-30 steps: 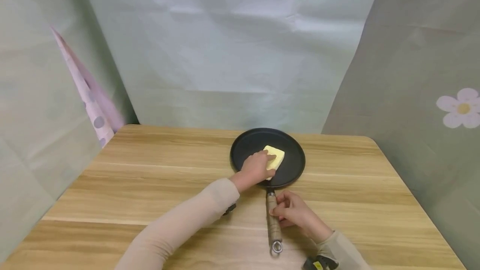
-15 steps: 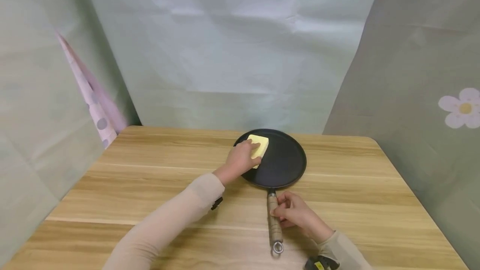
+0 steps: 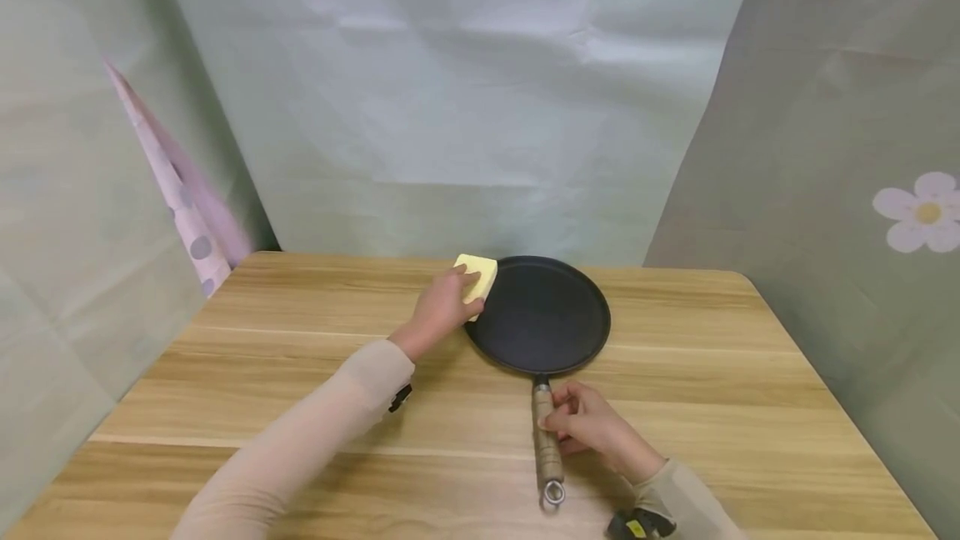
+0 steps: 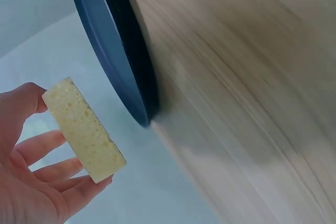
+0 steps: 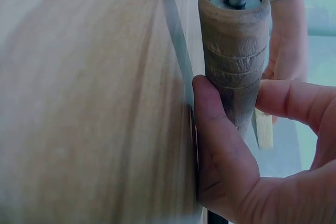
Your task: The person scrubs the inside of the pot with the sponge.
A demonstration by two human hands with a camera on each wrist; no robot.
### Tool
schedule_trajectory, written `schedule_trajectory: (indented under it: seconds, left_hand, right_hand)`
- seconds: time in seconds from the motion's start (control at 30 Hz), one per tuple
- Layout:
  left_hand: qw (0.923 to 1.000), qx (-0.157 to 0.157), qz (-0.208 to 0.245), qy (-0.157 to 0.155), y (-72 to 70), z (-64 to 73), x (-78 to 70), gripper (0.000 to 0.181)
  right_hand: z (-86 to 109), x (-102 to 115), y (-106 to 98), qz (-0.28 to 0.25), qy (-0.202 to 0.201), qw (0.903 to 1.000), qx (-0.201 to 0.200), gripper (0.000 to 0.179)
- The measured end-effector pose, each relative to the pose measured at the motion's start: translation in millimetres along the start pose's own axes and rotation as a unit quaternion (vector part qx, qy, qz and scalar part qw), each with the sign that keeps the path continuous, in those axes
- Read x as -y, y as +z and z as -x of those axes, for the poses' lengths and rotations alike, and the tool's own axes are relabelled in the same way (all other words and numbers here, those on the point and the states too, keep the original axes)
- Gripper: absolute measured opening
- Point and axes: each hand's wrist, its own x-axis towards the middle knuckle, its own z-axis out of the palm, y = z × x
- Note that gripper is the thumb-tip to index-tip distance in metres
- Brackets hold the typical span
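A pale yellow sponge [image 3: 480,273] is pinched between the thumb and fingers of my left hand [image 3: 445,304], over the left rim of a flat black frying pan [image 3: 551,315]. In the left wrist view the sponge [image 4: 84,129] is held apart from the pan's edge [image 4: 118,45], with a gap between them. My right hand [image 3: 592,427] grips the pan's wooden handle [image 3: 549,448] from the right side. Thumb and fingers lie on both sides of that handle [image 5: 236,51] in the right wrist view. A metal ring [image 3: 553,492] hangs at its end.
The pan lies on a wood-grain table [image 3: 697,407], close to its back edge. Pale sheets [image 3: 465,107] surround the table on the back and sides. A white flower print [image 3: 922,212] shows on the right one.
My left hand has carried the sponge leftward and away from me, from the pan's middle to its left rim and off its surface. The right hand and the pan have stayed in place.
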Motion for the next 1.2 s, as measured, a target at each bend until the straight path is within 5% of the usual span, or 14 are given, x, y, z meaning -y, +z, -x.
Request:
schedule_trajectory:
  seconds: [0.53, 1.2]
  left_hand:
    - [0.9982, -0.013, -0.026, -0.053, -12.5, 7.5, 47.2, 0.05]
    - [0.9922, 0.032, -0.056, -0.106, -5.0, 12.2, 68.3, 0.048]
  right_hand:
    - [-1.3, -1, 1, -0.004, -0.002, 1.0, 0.008, 0.035]
    - [-1.5, -1, 0, -0.005, 0.0, 0.9999, 0.012, 0.035]
